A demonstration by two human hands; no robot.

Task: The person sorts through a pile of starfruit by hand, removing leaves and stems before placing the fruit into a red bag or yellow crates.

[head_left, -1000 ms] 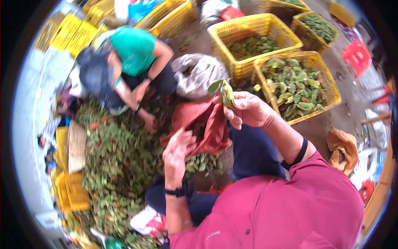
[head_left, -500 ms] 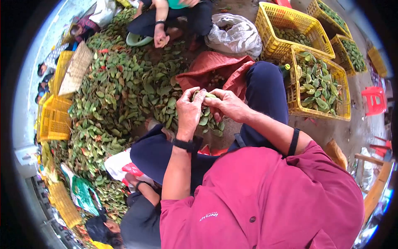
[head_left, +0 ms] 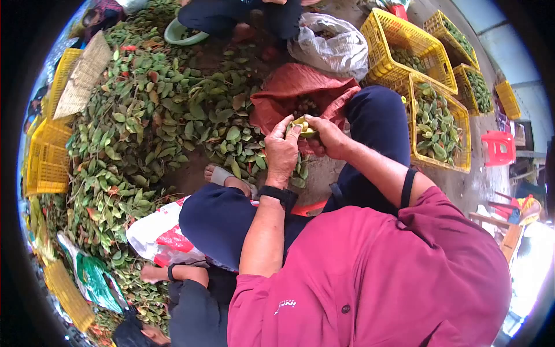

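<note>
Between my two hands is a green pod (head_left: pixel 303 126), opened so that pale yellow-green insides show. My left hand (head_left: pixel 282 149) has its thumb and fingers closed on the pod's left side. From the right, my right hand (head_left: pixel 329 137) pinches the pod's other end. Both hands are above the near edge of an open red sack (head_left: pixel 295 87), which has small dark round pieces inside. Beyond my left hand lies a broad heap of green and brownish pods (head_left: pixel 156 110).
Yellow crates (head_left: pixel 442 156) with green pods stand at the right, near a white sack (head_left: pixel 341 49). A red stool (head_left: pixel 498 148) is farther right. A co-worker sits at the top by a green basin (head_left: pixel 184 33); another (head_left: pixel 199 301) is at lower left.
The pod between my hands now shows its pale inside. The view has shifted, and both hands appear slightly farther right. The co-worker's lowered hand at the top is no longer visible there.
</note>
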